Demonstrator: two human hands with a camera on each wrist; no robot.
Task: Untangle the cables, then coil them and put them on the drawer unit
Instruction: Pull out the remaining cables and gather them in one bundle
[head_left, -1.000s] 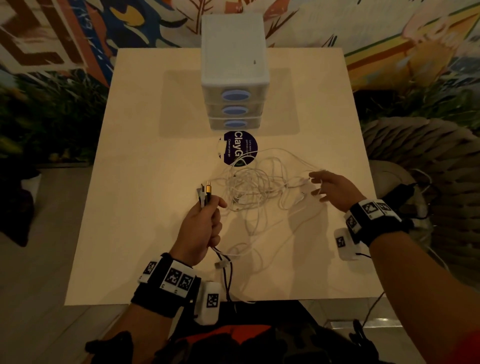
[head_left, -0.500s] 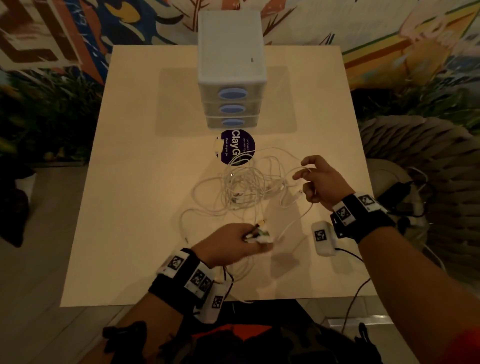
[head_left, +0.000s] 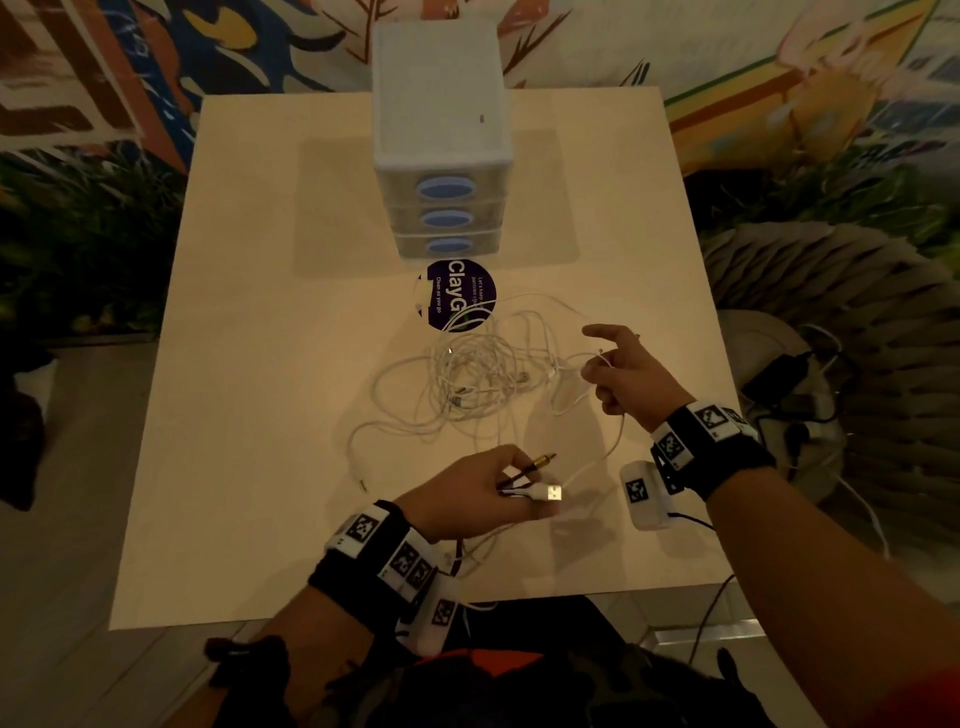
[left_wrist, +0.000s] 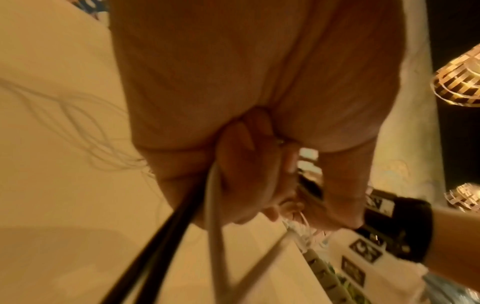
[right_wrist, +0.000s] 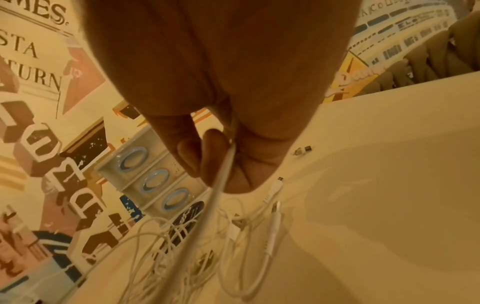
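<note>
- Head view: the left hand (head_left: 470, 491) is low over the near part of the table (head_left: 249, 415), fingers curled round two cable ends, a gold-tipped jack plug (head_left: 540, 460) and a white USB plug (head_left: 551, 492), both pointing right.
- The right hand (head_left: 626, 374) is raised over the right of the table, forefinger stretched toward the far side, the other fingers pinching a white cable (head_left: 592, 364).
- The tangle of white cables (head_left: 483, 379) lies mid-table between the hands and the drawer unit (head_left: 441, 135), its loops spreading left and toward the near edge. One loop crosses a dark round sticker (head_left: 457, 296) in front of the unit.
- The pale table stands before a painted mural wall (head_left: 130, 78).
- Left wrist view: the left hand (left_wrist: 254, 127) is closed on a black cable (left_wrist: 161, 236) and a grey-white one (left_wrist: 214, 216), both running from the fist toward the camera.
- Right wrist view: the right hand (right_wrist: 221, 115) grips a white cable (right_wrist: 207, 209) between thumb and fingers; it slants down to the tangle (right_wrist: 182, 257) on the table. The drawer unit (right_wrist: 145, 174) stands beyond, three blue oval handles facing the camera.
</note>
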